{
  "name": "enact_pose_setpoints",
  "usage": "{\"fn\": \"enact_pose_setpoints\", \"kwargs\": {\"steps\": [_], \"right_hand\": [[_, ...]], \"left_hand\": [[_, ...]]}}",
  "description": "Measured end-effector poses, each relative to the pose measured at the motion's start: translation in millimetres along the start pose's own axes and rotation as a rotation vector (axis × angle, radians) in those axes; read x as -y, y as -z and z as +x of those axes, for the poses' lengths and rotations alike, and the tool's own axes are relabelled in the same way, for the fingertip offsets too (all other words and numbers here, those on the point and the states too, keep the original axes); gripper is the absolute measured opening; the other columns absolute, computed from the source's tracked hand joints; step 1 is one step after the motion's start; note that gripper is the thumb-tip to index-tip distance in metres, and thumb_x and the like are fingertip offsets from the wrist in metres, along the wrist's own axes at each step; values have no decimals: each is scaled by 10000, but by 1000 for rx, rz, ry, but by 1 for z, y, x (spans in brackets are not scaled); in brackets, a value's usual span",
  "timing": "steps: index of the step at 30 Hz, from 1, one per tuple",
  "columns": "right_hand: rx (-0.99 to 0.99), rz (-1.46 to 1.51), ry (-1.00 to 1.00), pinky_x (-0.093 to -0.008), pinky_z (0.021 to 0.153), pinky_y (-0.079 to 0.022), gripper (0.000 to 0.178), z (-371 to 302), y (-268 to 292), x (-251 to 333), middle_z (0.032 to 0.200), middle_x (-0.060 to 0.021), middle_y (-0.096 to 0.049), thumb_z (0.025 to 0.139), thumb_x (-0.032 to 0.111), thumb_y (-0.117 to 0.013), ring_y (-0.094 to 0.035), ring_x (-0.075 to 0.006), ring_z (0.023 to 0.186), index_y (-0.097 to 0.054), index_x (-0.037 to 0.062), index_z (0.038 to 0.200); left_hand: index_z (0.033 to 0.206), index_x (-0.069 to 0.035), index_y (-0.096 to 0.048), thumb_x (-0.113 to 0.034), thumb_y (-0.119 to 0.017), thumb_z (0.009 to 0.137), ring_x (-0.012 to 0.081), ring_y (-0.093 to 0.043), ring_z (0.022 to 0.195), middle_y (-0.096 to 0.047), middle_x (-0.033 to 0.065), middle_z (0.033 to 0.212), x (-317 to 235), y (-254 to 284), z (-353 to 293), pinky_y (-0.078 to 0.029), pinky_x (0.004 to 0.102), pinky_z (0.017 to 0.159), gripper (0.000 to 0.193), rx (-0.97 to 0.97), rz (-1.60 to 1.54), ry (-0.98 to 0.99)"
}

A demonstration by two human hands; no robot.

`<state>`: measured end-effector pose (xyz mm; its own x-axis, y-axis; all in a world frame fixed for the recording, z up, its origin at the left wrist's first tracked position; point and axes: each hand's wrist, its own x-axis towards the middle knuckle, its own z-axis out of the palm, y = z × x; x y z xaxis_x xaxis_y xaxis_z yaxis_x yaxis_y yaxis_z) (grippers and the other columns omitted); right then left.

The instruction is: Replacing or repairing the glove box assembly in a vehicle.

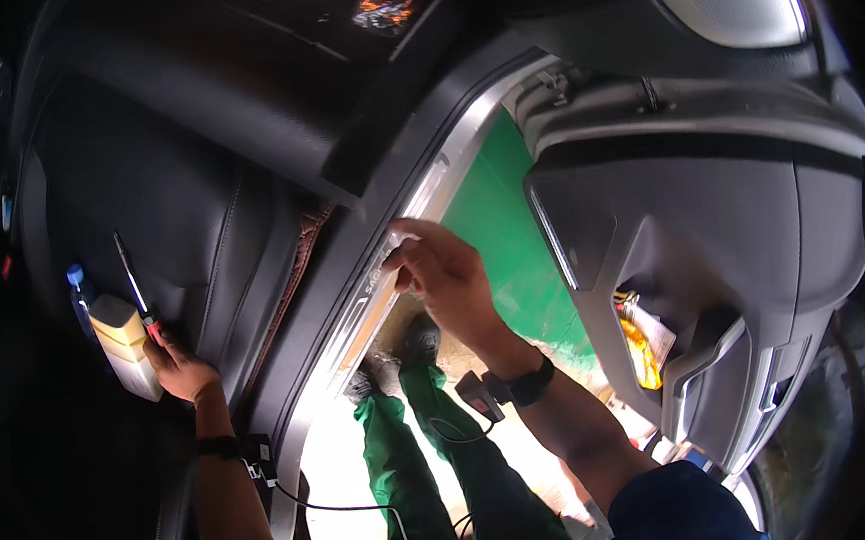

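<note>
My left hand (181,374) is closed round the red handle of a screwdriver (133,278) above the black car seat (126,191). Its metal shaft points up and away. Close beside that hand stand a yellow-and-white container (125,344) and a bottle with a blue cap (76,277). Over the bright door sill plate (378,274) my right hand (443,274) has its fingers pinched together. A small pale bit shows at the fingertips, too unclear to name.
The open car door (710,220) stands to the right, its pocket holding papers and a yellow packet (643,354). Green floor (500,235) shows between sill and door. Cables (344,507) hang from devices on both wrists. My green-trousered legs (390,454) are below.
</note>
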<state>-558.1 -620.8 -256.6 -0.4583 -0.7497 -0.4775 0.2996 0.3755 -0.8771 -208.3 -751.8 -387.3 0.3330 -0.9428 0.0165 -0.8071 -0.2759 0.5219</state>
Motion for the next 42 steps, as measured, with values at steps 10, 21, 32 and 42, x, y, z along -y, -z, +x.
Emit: {"fn": "enact_pose_setpoints", "kwargs": {"steps": [10, 21, 32, 42], "right_hand": [[-209, -425, 562, -351, 1023, -449, 737, 62, 6, 98, 1465, -200, -457, 966, 214, -676, -485, -243, 1312, -264, -14, 1534], [-184, -98, 645, -293, 1110, -336, 671, 121, -44, 128, 1515, -168, -436, 944, 8, -588, -430, -188, 1357, -277, -42, 1537], [-325, -272, 751, -229, 979, -426, 783, 132, -56, 118, 1533, -138, -402, 935, -102, -524, -517, -149, 1224, -93, -5, 1580], [-292, -314, 681, -217, 844, -487, 891, 128, -53, 114, 1618, -137, -271, 878, -159, -496, -545, -151, 1153, -77, 126, 1611]], "left_hand": [[1295, -52, -584, -427, -450, 1029, 441, -632, 975, -674, 224, 1121, 12, 1, -2, -479, 486, 796, 479, 0, -7, -95], [1305, 13, -558, -393, -483, 1037, 381, -633, 1026, -655, 219, 1162, 5, 1, -6, -481, 419, 903, 493, 50, -81, -55], [1253, 104, -575, -129, -525, 1032, 372, -643, 1021, -643, 261, 1169, 6, 0, -7, -506, 407, 897, 325, -13, -205, -322], [1192, 70, -566, -283, -457, 1040, 364, -596, 933, -604, 205, 1037, -12, 8, -5, -474, 394, 859, 399, 11, -241, -232]]}}
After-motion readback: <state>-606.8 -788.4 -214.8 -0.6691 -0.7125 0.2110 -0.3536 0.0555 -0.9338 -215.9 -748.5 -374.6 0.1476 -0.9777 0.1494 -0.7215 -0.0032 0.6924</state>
